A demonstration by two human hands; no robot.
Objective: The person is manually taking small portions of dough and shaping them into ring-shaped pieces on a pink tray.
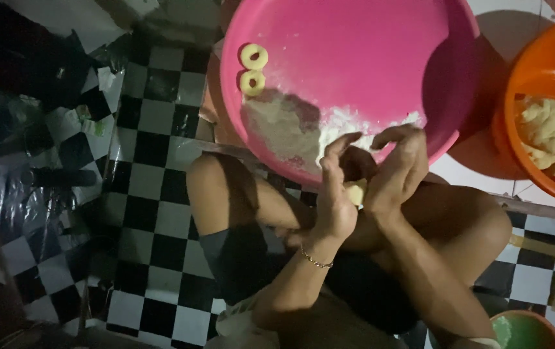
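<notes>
While hands [365, 178] roll dough [356, 192], pink basin [368, 39] holds 2 rings [253, 68].

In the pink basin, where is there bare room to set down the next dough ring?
The pink basin is bare across its upper and right part, right of the two dough rings and above the flour heap. Its near rim is crowded: left hand and right hand press a dough piece there.

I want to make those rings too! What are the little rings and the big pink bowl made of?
The two rings look like soft pale dough: matte, smooth and a bit puffy, like the lump between the left hand and right hand. The pink bowl is probably plastic: an even bright colour with a soft sheen, dusted with white flour.
</notes>
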